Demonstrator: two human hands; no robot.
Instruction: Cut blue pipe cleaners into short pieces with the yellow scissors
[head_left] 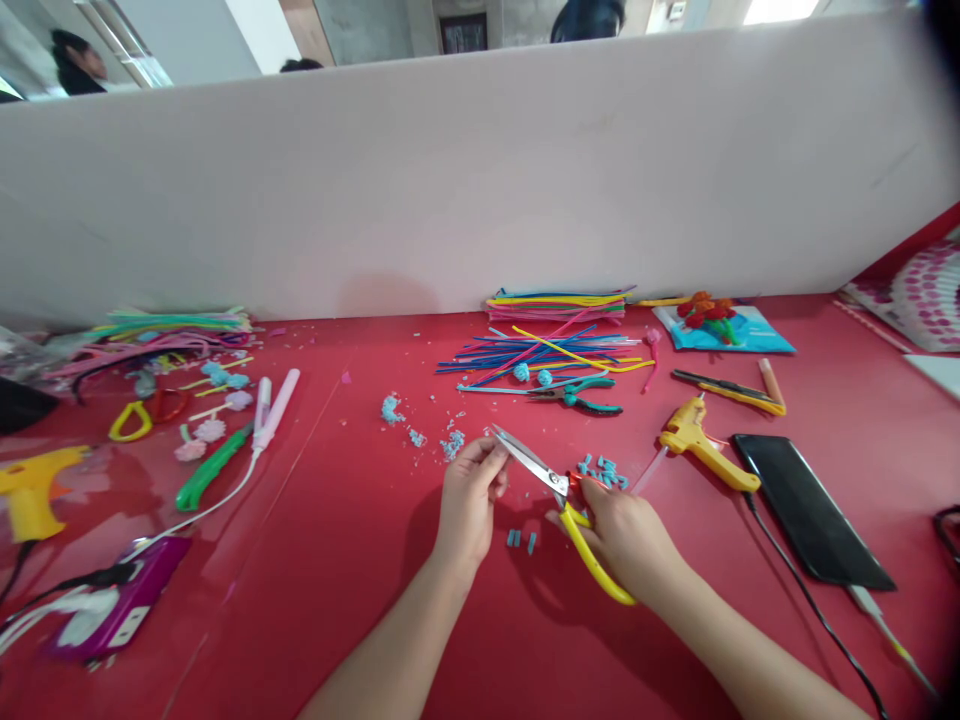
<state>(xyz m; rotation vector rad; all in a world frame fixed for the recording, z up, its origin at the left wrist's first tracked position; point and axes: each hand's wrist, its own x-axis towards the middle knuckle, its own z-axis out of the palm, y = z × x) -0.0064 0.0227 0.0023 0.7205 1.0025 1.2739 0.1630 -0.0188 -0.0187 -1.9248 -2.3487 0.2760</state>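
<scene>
My right hand (pixel 626 530) grips a pair of scissors (pixel 536 465) with yellow and red handles, its blades pointing up and left. At the blade tips, my left hand (pixel 474 480) is pinched closed; what sits between its fingertips is too small to make out. Short cut blue pieces (pixel 604 472) lie in a pile just beyond my right hand. A few more bits (pixel 520 540) rest on the red table between my wrists. Light-blue fuzzy trimmings (pixel 453 444) are scattered beyond my left hand.
Long coloured pipe cleaners (pixel 540 352) lie at the back, with teal pliers (pixel 577 394) before them. To the right are a yellow glue gun (pixel 705 440) and a black phone (pixel 810 510). A purple power strip (pixel 127 600) and a green cutter (pixel 214 467) occupy the left. A white partition (pixel 420 200) stands behind.
</scene>
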